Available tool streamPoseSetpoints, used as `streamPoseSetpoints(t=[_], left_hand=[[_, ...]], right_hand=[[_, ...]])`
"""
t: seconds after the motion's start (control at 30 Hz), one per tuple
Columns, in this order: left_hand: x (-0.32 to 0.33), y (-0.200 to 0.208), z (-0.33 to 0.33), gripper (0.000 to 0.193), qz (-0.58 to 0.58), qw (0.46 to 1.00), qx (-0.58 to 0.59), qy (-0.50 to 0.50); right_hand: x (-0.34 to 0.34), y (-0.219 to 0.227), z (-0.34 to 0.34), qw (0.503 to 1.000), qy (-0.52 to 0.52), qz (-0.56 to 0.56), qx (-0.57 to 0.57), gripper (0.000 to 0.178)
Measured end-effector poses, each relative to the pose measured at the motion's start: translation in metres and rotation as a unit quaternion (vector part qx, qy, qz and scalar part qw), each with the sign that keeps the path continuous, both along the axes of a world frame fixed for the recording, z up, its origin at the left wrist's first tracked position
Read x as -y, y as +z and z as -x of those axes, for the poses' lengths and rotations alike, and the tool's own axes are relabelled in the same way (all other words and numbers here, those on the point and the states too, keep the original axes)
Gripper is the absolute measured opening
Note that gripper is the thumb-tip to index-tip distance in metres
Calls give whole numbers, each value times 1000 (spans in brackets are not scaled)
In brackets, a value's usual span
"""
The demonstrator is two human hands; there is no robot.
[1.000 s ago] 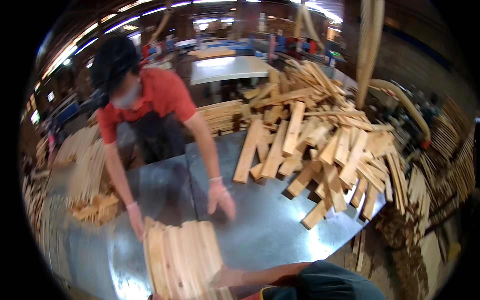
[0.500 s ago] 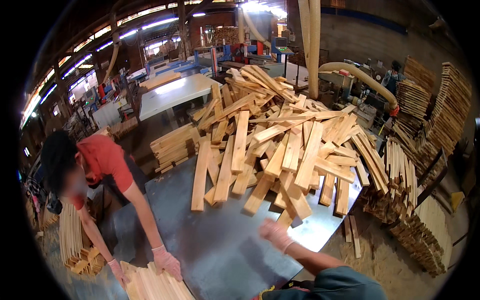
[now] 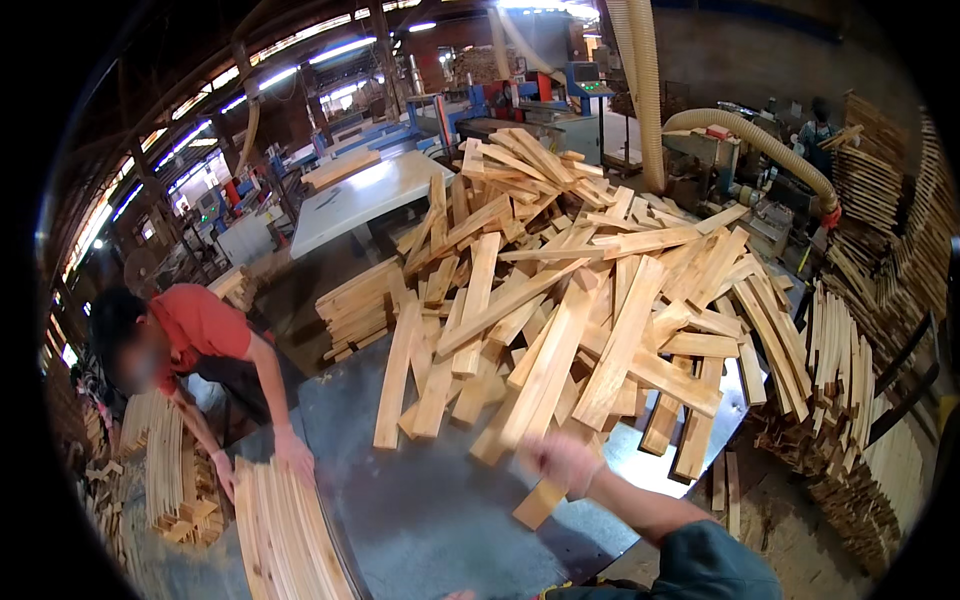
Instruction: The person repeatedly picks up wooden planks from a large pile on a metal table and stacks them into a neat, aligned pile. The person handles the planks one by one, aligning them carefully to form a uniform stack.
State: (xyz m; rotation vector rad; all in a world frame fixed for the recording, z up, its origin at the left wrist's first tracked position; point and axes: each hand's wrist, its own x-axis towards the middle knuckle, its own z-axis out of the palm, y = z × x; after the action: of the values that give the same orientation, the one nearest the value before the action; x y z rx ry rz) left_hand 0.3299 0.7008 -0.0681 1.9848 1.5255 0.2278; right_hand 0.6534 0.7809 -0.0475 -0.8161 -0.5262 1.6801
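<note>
My right hand [image 3: 562, 465], in a pale glove and blurred by motion, is closed at the near end of a wooden board [image 3: 555, 365] that lies tilted on the front of the pile. The blurred end of this board meets my fingers. Beneath my hand the end of another short board [image 3: 540, 505] pokes out over the metal table [image 3: 430, 520]. Of my left hand [image 3: 460, 595] only a sliver shows at the lower edge, its fingers hidden. The heap of loose boards [image 3: 640, 330] spreads crosswise over the table's far half.
At left a co-worker in a red shirt [image 3: 205, 320] bends over a row of boards [image 3: 290, 530], both gloved hands on its far end. A white-topped table [image 3: 350, 205] stands beyond. Stacked boards [image 3: 840, 350] stand at right, and a ribbed hose [image 3: 645, 100] hangs behind the pile.
The view has shifted. My right hand has come onto the near end of a board, which now lies higher across the pile's front. More of the co-worker's row of boards shows.
</note>
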Motion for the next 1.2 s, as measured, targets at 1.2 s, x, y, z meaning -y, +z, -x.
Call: streamPoseSetpoints(t=[1.2], left_hand=[[-1, 8, -80, 46, 8, 996, 86, 26]], right_hand=[[-22, -25, -177, 809, -498, -33, 309, 63]])
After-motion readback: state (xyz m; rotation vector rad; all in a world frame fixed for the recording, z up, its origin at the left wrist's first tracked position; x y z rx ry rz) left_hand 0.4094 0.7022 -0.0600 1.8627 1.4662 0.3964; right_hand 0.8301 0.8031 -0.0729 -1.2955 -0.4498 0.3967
